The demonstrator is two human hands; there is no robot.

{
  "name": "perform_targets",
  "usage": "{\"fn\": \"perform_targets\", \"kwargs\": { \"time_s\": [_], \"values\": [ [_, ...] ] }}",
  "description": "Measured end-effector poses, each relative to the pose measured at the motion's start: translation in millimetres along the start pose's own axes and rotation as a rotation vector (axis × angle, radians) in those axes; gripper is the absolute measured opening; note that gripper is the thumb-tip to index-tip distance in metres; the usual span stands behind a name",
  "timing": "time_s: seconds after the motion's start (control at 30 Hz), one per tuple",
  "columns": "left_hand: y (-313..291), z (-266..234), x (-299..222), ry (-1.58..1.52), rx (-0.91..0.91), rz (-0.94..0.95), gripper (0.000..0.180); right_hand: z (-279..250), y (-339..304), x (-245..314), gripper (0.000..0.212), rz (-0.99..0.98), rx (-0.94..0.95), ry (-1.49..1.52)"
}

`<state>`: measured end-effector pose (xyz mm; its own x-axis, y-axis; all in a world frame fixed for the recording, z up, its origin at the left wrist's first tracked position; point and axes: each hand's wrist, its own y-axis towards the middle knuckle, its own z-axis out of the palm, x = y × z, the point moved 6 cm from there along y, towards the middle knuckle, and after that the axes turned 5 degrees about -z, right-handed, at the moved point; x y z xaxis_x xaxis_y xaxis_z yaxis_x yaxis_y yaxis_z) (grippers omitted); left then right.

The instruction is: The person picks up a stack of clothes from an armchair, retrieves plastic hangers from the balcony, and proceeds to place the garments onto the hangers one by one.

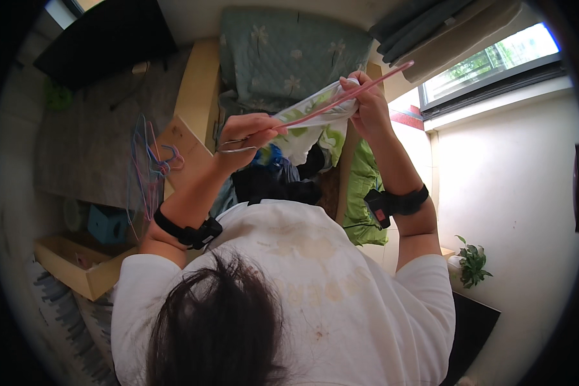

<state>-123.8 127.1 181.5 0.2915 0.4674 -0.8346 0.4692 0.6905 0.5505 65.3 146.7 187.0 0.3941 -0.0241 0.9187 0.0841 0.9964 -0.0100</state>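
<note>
A pink clothes hanger [391, 73] slants up to the right between my raised hands. My left hand [246, 134] is closed around its lower left part, and a bent silver wire [237, 150] sticks out beside the fingers. A white garment with green print [312, 109] is stretched from hand to hand along the hanger and hangs down below it. My right hand [368, 106] pinches the garment's upper edge, with the hanger's bar passing across its fingers. How far the hanger sits inside the garment is hard to see.
Several coloured hangers [154, 161] hang at the left by a cardboard piece [185, 147]. Ahead stands a surface under a grey-green floral cover [289, 48]. Dark clothes [270, 183] lie below my hands; a green bag-like bundle [365, 199] is at the right. A potted plant [473, 265] stands by the wall.
</note>
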Motion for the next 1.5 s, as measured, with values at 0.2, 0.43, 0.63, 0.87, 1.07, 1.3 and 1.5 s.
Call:
{"fn": "perform_targets", "kwargs": {
  "time_s": [0.2,0.43,0.63,0.87,1.07,1.3,1.5],
  "values": [
    [10.5,-20.3,-21.5,0.288,-0.28,0.014,0.008,3.5,-9.2,-30.7,0.012,0.175,0.009,0.009],
    [-14.2,-11.5,18.2,-0.152,-0.321,-0.014,0.02,24.7,-11.7,-22.1,0.012,0.165,0.029,0.179],
    [-48.4,-8.1,56.0,-0.006,0.063,-0.409,0.016,-6.6,-11.3,-26.4,0.013,0.125,0.038,0.006],
    [-35.5,-6.2,3.5,0.262,0.347,-0.546,0.008,-59.0,-11.8,-50.7,0.015,-0.128,0.1,-0.892],
    [-33.9,-19.9,3.2,0.189,0.32,-1.015,0.011,-65.8,-18.1,-79.1,0.015,0.075,0.204,-0.563],
    [-33.5,-33.1,0.6,0.308,0.559,-0.912,0.017,-55.2,-31.6,-108.5,0.015,0.2,0.181,-0.245],
    [-74.0,-39.4,34.0,0.078,0.411,-1.106,0.02,-51.5,-30.3,-124.3,0.013,0.294,0.146,-0.151]
  ]
}}
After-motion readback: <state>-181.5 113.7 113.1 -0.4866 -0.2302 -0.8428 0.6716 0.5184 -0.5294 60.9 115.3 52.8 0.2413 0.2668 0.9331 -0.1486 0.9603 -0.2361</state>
